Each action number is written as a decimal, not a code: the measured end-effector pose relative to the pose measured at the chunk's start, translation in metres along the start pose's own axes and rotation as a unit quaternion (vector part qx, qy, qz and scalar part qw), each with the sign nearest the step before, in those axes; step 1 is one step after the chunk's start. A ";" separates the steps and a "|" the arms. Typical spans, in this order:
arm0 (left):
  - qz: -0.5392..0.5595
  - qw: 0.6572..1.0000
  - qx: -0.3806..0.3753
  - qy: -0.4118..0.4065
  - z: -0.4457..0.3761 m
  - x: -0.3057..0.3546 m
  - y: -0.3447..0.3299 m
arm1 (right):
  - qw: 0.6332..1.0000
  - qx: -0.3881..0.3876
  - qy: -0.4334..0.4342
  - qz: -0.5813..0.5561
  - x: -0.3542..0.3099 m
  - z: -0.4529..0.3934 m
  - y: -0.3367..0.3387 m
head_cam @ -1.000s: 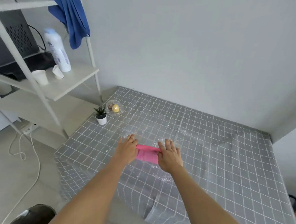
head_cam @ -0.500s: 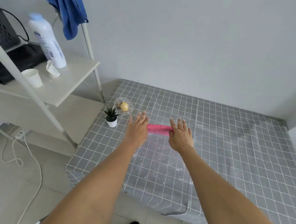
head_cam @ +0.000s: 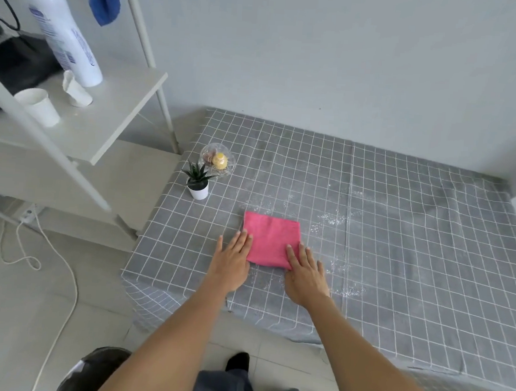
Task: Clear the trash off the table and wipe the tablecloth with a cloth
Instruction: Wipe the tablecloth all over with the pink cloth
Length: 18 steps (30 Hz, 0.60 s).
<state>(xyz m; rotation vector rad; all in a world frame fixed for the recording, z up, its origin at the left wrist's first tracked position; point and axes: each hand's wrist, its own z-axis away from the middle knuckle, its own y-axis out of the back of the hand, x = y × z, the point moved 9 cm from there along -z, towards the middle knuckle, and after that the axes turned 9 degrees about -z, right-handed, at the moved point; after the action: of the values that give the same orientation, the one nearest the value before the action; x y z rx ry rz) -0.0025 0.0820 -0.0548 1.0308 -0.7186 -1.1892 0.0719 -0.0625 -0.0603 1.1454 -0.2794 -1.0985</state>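
A folded pink cloth (head_cam: 270, 239) lies flat on the grey checked tablecloth (head_cam: 400, 236), near the table's front left. My left hand (head_cam: 232, 259) lies flat with straight fingers at the cloth's left edge. My right hand (head_cam: 306, 273) presses with straight fingers on the cloth's near right corner. White crumbs or wet specks (head_cam: 333, 220) are scattered on the tablecloth around and to the right of the cloth.
A small potted plant (head_cam: 198, 180) and a clear glass dome over a yellow cupcake (head_cam: 218, 160) stand at the table's left edge. A white shelf (head_cam: 109, 114) to the left holds a white bottle (head_cam: 63, 29) and paper cups (head_cam: 38, 109). A dark bin (head_cam: 91, 373) stands on the floor.
The cloth now shows as a wider flat square instead of a narrow strip between my hands. Both hands have drawn back to its near side, and the camera looks further down.
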 end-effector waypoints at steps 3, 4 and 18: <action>0.044 0.999 0.007 -0.010 0.000 -0.004 0.002 | 0.999 0.014 0.014 -0.036 -0.006 -0.001 0.007; 0.057 0.998 0.015 -0.007 0.000 -0.009 0.004 | 0.998 0.027 0.022 -0.055 -0.010 -0.002 0.011; 0.101 0.983 0.099 0.118 -0.012 -0.127 -0.022 | 0.996 0.083 -0.017 -0.034 -0.063 -0.067 0.011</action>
<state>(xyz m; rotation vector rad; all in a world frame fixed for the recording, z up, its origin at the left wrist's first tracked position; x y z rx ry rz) -0.0321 0.2067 -0.0716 1.2108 -0.7434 -0.8165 0.0928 0.0278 -0.0599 1.2932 -0.3654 -1.1725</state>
